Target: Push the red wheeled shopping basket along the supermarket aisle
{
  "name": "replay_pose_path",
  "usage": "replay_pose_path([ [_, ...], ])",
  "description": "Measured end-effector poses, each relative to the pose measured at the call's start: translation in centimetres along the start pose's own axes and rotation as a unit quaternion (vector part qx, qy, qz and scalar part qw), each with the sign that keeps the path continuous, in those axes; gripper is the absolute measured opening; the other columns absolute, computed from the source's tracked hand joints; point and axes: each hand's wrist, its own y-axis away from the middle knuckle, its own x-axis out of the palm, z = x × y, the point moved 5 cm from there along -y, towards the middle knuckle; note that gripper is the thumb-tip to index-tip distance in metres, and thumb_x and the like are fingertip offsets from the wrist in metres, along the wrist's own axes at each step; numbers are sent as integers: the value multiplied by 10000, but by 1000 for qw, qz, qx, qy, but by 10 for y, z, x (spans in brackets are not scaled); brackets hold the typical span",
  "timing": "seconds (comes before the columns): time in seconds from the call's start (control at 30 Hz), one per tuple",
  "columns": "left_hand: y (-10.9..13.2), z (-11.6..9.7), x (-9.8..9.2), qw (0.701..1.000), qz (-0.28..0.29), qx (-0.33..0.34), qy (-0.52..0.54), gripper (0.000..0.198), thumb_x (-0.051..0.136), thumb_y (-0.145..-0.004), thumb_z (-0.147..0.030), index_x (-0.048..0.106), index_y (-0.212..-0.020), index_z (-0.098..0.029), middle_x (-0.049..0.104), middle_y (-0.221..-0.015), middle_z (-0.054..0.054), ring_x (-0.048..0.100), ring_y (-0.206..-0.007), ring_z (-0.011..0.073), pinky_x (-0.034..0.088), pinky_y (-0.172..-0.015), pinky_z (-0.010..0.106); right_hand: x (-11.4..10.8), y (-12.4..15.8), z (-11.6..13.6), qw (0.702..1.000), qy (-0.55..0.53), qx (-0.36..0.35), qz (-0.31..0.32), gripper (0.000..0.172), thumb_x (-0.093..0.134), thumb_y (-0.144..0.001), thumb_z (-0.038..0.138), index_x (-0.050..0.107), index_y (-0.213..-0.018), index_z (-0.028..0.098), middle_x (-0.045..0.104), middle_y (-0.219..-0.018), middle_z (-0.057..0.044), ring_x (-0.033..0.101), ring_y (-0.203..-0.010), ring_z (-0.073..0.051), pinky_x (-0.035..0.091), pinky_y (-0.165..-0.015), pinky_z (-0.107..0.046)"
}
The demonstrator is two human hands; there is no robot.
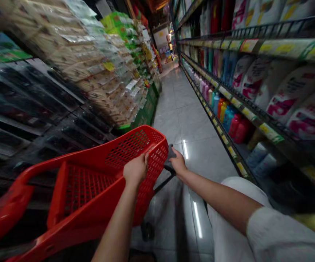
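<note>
Left hand (134, 170) on cart (83, 218), labels (266, 47) blurred

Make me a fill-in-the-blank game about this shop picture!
1. The shopping cart is coloured ____.
2. The left hand touches the ____.
3. The small thing in the right hand is coloured ____.
4. Bottles stand along the picture's ____ side.
Missing words: red; shopping cart; grey; right.

I'm gripping a red shopping cart (91, 157) in a shop aisle (177, 105), where price labels (266, 47) are lining shelves (258, 120) of bottles (240, 131).
</note>
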Motion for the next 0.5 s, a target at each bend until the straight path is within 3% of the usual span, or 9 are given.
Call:
replay_pose_path([
  [0.1,4,-5,-4,1000,2,1,2,633,104,-1005,-493,660,-1120,-214,750,-971,151,725,-925,339,523,-746,400,-24,-23,33,991,106,-76,-7,733,478,-790,92,431,-1509,229,579,-1286,-88,595,-1145,-208,487,-993,-319],
  [0.23,9,-11,-7,1000,3,1,3,607,132,-1007,-485,662,-1089,-202,749,-973,151,723,-934,325,521,-749,380,-32,-37,61,952,275,-125,53,699,464,-847,110,417,-1511,323,547,-1288,-79,618,-1094,-208,500,-941,-310],
  [0.4,9,-14,-7,1000,6,-1,16,601,142,-1004,-482,668,-1079,-201,749,-977,154,722,-920,338,519,-746,397,-26,-6,74,889,423,-168,60,690,439,-875,108,368,-1540,277,508,-1360,-113,589,-1129,-237,481,-964,-336],
  [0.5,8,-14,-8,1000,2,3,26,598,143,-1005,-472,667,-1076,-192,747,-978,158,721,-927,333,517,-750,394,-19,15,80,855,453,-228,110,696,448,-874,114,355,-1544,277,512,-1371,-107,572,-1125,-241,486,-952,-339],
])
